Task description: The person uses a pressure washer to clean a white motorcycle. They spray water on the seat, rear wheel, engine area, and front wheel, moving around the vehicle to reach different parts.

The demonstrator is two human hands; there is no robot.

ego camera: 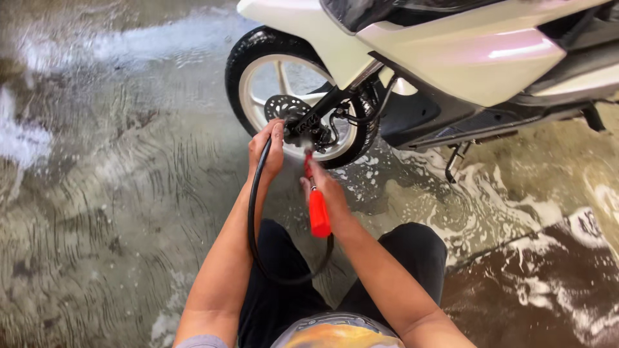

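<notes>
Head view, read left to right. The wet concrete floor [97, 212] carries streaks of water and patches of foam [26, 138], and it likely offers poor footing to the crouching person. The left hand [267, 151] reaches to the front wheel [293, 96] of a white scooter [464, 58], fingers curled against the hub area beside the brake disc [284, 106]; whether they grip a part or merely rest there cannot be told. A black hose [253, 212] loops from that wrist down over the knees. The right hand [322, 187] closes its fingers around a red-handled spray gun [318, 209], whose nozzle points at the fork foot, just beside the left hand. Judged risks: the jet may strike the left fingers at this close range; spray may rebound from the disc toward the face; the slack hose loop may snag a knee; the scooter, on its side stand [454, 161] amid suds, may shift if pushed.
</notes>
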